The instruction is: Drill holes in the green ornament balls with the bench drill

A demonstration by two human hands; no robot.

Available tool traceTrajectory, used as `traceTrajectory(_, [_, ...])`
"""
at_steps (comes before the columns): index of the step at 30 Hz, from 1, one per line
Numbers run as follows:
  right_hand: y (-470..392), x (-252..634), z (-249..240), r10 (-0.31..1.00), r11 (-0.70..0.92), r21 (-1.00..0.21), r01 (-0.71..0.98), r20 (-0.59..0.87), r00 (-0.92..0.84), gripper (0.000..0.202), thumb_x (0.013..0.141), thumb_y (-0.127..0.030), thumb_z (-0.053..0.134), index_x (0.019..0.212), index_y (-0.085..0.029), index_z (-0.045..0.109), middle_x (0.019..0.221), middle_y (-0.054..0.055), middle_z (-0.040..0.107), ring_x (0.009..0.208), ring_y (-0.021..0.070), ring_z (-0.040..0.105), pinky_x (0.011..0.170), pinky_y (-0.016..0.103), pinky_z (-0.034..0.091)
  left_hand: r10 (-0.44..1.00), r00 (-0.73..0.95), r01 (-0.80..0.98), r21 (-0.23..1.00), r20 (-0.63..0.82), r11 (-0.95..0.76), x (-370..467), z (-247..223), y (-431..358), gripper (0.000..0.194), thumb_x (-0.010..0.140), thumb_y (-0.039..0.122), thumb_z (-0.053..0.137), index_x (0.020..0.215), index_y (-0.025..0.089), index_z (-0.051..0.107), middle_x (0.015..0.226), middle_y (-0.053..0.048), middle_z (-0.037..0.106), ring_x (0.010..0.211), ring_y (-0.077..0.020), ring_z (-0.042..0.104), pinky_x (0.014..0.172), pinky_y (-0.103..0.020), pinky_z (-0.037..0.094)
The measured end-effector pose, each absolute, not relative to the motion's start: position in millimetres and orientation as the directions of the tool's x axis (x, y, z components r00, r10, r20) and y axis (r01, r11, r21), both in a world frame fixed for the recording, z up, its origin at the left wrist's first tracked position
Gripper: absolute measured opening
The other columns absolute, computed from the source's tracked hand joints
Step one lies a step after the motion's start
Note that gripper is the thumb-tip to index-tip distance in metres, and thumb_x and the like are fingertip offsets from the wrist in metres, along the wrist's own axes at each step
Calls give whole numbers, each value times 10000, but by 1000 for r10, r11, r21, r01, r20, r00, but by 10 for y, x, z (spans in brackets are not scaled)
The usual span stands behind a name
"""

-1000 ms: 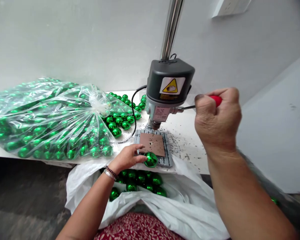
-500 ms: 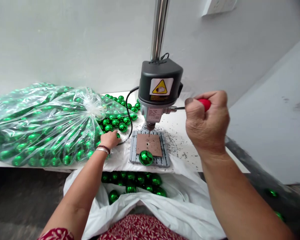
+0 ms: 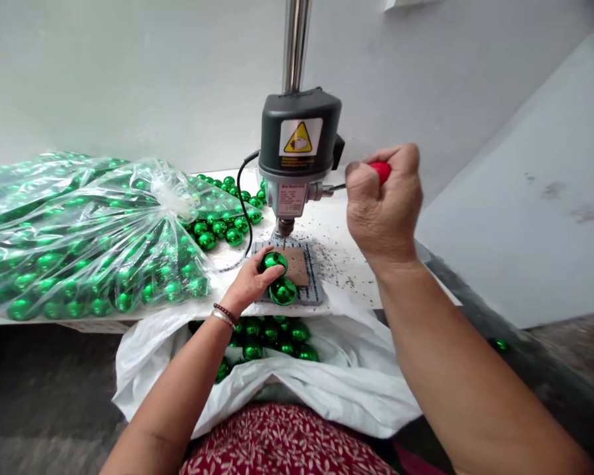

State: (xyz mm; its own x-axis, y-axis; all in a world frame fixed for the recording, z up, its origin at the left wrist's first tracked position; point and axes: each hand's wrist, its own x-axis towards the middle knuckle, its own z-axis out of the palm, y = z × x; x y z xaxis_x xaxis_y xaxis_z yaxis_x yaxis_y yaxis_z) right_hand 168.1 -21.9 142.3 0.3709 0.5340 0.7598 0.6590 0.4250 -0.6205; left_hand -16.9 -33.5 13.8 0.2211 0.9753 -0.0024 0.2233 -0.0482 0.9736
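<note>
A small bench drill press [image 3: 299, 148] stands on a white table [image 3: 346, 264], its bit above a brown pad [image 3: 297, 266] on a grey ribbed base. My right hand [image 3: 383, 208] is closed around the red-tipped feed lever [image 3: 380, 171]. My left hand [image 3: 250, 282] holds a shiny green ball [image 3: 274, 261] on the pad under the bit. A second green ball [image 3: 283, 291] rests at the base's near edge, touching my fingers.
A tied clear plastic bag [image 3: 89, 237] full of green balls lies at left. Loose green balls [image 3: 222, 224] sit behind it near the drill's black cable. A white bag [image 3: 317, 382] in my lap holds several more balls. Dark shavings speckle the table at right.
My left hand went left to the loose balls, then came back with a green ball and set it under the bit. The earlier ball stayed at the base's near edge.
</note>
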Motion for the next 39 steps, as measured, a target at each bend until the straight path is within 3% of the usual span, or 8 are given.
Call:
traceTrajectory(8, [-302,1612,1564,660,342,-722,602,640,393,249,852,-121,579,779,-195,352,699,-70,395,653,32,360,699,195,340,982,190,116,993,4,-27,-323,-76,-996,669,780,395,654,1386,155,501,1221,-83,639,1066,-192,590,976,-316,467])
traceTrajectory(15, [-271,1630,1553,663,358,-715,601,647,376,254,865,-167,580,773,-209,347,660,-81,389,643,44,333,691,202,318,927,177,215,932,-332,293,-679,-859,-1605,663,684,410,755,1278,154,613,1024,-66,685,966,-207,606,875,-329,496])
traceTrajectory(19, [-230,1634,1557,681,317,-713,626,630,372,261,867,-186,584,769,-218,344,669,-72,401,650,54,327,695,208,317,779,320,59,832,-540,552,-703,-909,-1978,717,688,434,763,1338,203,567,960,-56,677,824,-183,640,743,-316,509])
traceTrajectory(23, [-205,1642,1533,679,309,-725,616,621,391,255,860,-180,579,766,-224,347,679,-62,414,657,64,343,710,220,323,726,479,-259,711,-494,654,-688,-761,-2343,744,619,414,830,1294,222,583,959,-45,676,776,-162,649,763,-326,512])
traceTrajectory(31, [-87,1619,1562,661,361,-722,591,645,383,177,816,-205,615,811,-200,439,630,-64,441,600,68,338,664,242,324,801,284,-345,723,-527,598,-676,-659,-2553,619,569,427,850,1114,191,674,954,-43,684,777,-147,605,654,-252,440])
traceTrajectory(33, [-162,1727,1432,662,390,-688,612,672,332,218,829,-280,613,989,-180,504,688,-50,515,609,73,397,675,243,365,797,189,-262,753,-573,604,-672,-716,-2559,481,594,406,830,988,162,704,931,-39,693,792,-131,576,638,-223,413])
traceTrajectory(36, [-595,2103,854,673,429,-612,664,707,217,708,791,-451,671,1372,-182,368,925,19,633,758,112,564,738,278,465,759,88,-152,745,-645,650,-692,-804,-2575,360,653,370,791,953,191,707,948,-6,714,818,-130,591,634,-211,414])
traceTrajectory(39, [-1419,2489,-90,588,276,-686,673,674,447,634,816,-528,639,1310,-157,493,1191,112,606,1072,176,585,945,365,502,691,49,-233,664,-721,710,-734,-835,-2562,291,698,349,762,947,213,695,970,-6,737,881,-165,659,739,-252,504])
